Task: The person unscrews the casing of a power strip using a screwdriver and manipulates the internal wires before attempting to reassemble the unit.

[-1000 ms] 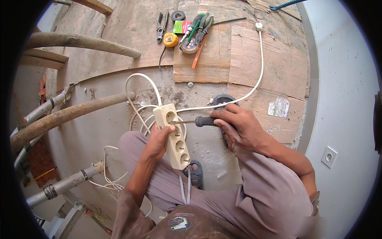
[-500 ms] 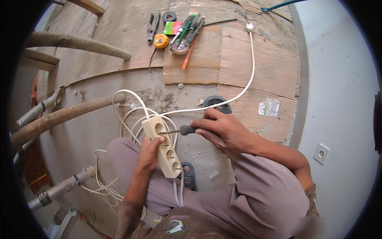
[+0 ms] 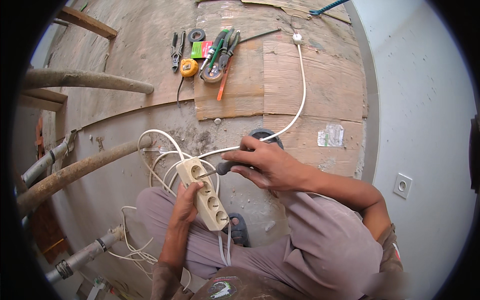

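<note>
A cream power strip (image 3: 202, 206) with several round sockets slants over my lap. My left hand (image 3: 186, 202) grips its left side, with the thumb on the face near the second socket. In my right hand (image 3: 275, 164) is a dark-handled screwdriver (image 3: 226, 167). Its metal shaft points left and slightly down, and the tip is at the top socket; whether it is inside a hole I cannot tell. A white cable (image 3: 165, 132) loops from the strip's far end. Farther off, a white plug (image 3: 297, 38) lies on the cardboard.
Pliers (image 3: 227, 50), a yellow tape measure (image 3: 189, 67), cutters (image 3: 177, 52) and tape rolls (image 3: 197, 35) lie together on the cardboard (image 3: 230, 102). Poles (image 3: 85, 167) reach in from the left. At right is a white wall with a socket (image 3: 402, 185). More cable (image 3: 137, 256) lies at lower left.
The view has shifted, so the tools and plug appear lower and farther left. The screwdriver handle has come nearer the strip and its shaft slants more. Both hands keep their holds.
</note>
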### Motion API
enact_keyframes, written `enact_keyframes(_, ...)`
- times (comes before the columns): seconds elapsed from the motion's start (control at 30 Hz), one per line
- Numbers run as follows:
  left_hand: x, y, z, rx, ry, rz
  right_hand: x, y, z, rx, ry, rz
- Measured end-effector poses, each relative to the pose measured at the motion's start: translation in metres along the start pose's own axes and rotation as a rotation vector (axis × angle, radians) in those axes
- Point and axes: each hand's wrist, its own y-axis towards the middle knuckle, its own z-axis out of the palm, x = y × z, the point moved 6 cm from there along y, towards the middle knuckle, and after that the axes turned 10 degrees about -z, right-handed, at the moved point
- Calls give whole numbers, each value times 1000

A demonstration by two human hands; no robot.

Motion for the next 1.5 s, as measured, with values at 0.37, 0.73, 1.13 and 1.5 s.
enact_keyframes(0.37, 5, 12, 5, 2, 55, -10, -17, -14, 2, -57, -38, 66)
enact_keyframes(0.73, 7, 9, 10, 1, 53, 2, -14, -23, -2, -175, 57, -137)
enact_keyframes(1.13, -22, -4, 14, 68, -96, 130, -132, -85, -153, -695, 319, 412)
enact_keyframes(1.5, -19, -9, 12, 32, -173, 130, -206, -48, -69, -165, -276, 403)
